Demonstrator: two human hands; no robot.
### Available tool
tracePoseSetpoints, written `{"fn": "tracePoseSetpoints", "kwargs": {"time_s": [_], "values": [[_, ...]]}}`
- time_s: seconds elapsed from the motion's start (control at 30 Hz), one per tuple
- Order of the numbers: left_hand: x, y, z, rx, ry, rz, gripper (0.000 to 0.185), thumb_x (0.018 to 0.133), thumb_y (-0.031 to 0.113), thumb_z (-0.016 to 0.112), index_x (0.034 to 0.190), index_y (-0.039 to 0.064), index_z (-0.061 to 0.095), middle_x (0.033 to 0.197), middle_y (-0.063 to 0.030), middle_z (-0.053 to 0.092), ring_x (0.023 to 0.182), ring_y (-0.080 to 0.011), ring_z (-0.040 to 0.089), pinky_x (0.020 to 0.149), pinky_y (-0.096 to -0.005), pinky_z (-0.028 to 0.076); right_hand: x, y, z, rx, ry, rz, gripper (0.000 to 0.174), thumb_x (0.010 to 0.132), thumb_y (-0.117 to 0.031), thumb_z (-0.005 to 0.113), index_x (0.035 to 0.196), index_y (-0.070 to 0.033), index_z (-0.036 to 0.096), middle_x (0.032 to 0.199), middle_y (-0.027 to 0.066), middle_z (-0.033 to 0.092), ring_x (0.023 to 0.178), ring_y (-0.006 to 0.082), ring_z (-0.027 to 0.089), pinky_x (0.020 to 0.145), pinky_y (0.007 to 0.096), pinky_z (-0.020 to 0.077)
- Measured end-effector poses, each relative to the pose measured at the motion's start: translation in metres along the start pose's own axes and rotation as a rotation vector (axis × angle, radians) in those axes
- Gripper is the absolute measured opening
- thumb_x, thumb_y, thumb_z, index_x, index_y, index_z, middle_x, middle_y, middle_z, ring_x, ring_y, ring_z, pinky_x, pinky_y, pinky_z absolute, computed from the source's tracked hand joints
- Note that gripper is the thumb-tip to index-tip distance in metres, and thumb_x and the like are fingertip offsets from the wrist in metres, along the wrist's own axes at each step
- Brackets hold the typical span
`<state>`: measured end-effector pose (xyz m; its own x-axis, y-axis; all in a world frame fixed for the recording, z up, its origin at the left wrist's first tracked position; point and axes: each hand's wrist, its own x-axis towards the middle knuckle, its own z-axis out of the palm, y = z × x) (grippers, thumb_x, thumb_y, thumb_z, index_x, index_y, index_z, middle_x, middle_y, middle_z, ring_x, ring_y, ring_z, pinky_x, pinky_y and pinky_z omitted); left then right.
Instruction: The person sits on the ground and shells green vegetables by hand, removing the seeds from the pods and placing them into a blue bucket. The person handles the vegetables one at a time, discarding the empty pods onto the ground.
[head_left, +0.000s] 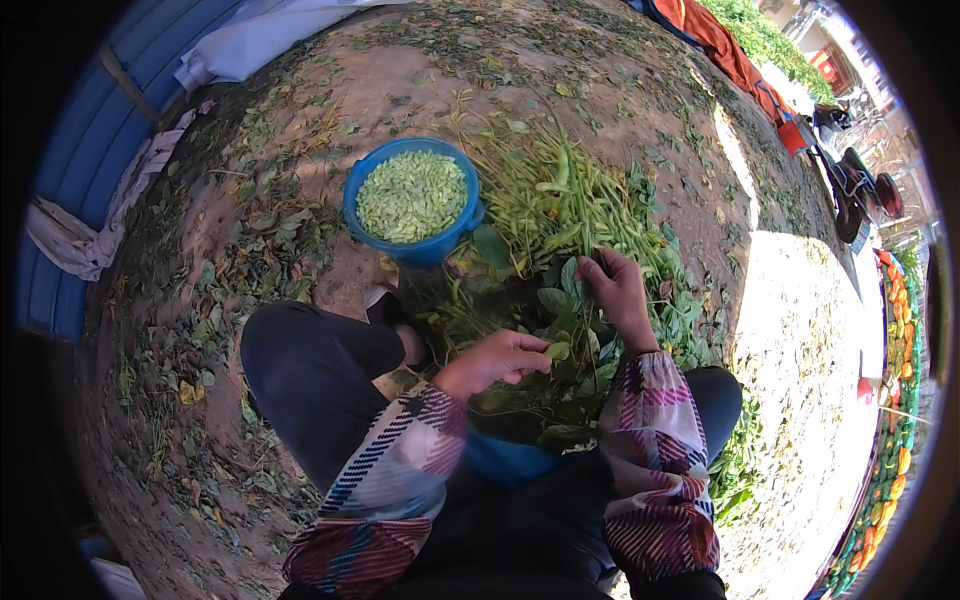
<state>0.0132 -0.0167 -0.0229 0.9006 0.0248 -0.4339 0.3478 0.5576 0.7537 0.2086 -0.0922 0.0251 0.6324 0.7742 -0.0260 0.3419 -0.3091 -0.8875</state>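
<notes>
My right hand (619, 289) grips the stem of a green bean plant (566, 176), whose pods and stalk stick up beyond my fingers. To its lower left, my left hand (504, 361) pinches a small green leaf or pod (557, 351) between thumb and fingers; which of the two I cannot tell. Leafy stalks (559, 296) lie below and between both hands. A blue plastic bucket (431, 251) stands beyond my left hand, nearly full of shelled pale green beans (411, 196). To the right of the bucket lies a heap of bean plants with pods (517, 202).
Loose leaves (289, 232) litter the earthen ground. My bent knees flank the stalks, and a dark shoe (384, 306) is near the bucket. A blue corrugated panel (75, 195) rises at left, with white sheeting (244, 45). Orange cloth (731, 49) lies at upper right.
</notes>
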Motion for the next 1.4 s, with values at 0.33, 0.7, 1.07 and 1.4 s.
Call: {"fn": "tracePoseSetpoints", "kwargs": {"time_s": [0.33,0.7,1.07,1.4], "values": [[0.009,-0.001,-0.008,-0.173,0.122,0.154,0.027,0.081,0.014,0.066,0.105,0.001,0.064,0.079,0.0036,0.061,0.06,-0.0008,0.041,0.046,-0.0161,0.027,0.064,0.016,0.057,-0.186,0.024,-0.164,0.027,0.082,-0.025,0.059,0.084,0.002,0.063,0.067,0.0125,0.062,0.053,0.0224,0.056,0.054,0.0338,0.044],[0.01,0.002,-0.013,-0.238,0.129,0.182,0.036,0.085,0.009,0.062,0.12,0.0,0.055,0.1,-0.0028,0.064,0.064,-0.0008,0.043,0.05,-0.0151,0.03,-0.037,-0.013,0.008,-0.038,-0.176,0.131,0.025,0.089,-0.016,0.044,0.089,0.005,0.057,0.062,0.0105,0.056,0.056,0.0164,0.055,0.054,0.0302,0.0433],[0.007,0.005,-0.007,0.062,0.273,0.143,0.047,0.08,0.017,0.07,0.123,0.004,0.055,0.09,0.004,0.059,0.068,-0.0003,0.045,0.054,-0.0149,0.034,-0.062,0.006,0.027,0.175,-0.286,0.234,0.021,0.09,-0.012,0.047,0.094,0.004,0.06,0.064,0.0064,0.057,0.054,0.0092,0.053,0.05,0.0242,0.0422],[0.012,0.001,-0.01,0.363,0.325,0.335,0.039,0.08,0.009,0.065,0.117,0.0,0.059,0.094,-0.0008,0.062,0.078,-0.0033,0.053,0.066,-0.0201,0.044,-0.061,0.015,0.034,0.155,-0.319,0.146,0.021,0.084,-0.008,0.048,0.093,0.004,0.062,0.065,0.0027,0.057,0.056,0.0069,0.051,0.051,0.0226,0.0412]]}}
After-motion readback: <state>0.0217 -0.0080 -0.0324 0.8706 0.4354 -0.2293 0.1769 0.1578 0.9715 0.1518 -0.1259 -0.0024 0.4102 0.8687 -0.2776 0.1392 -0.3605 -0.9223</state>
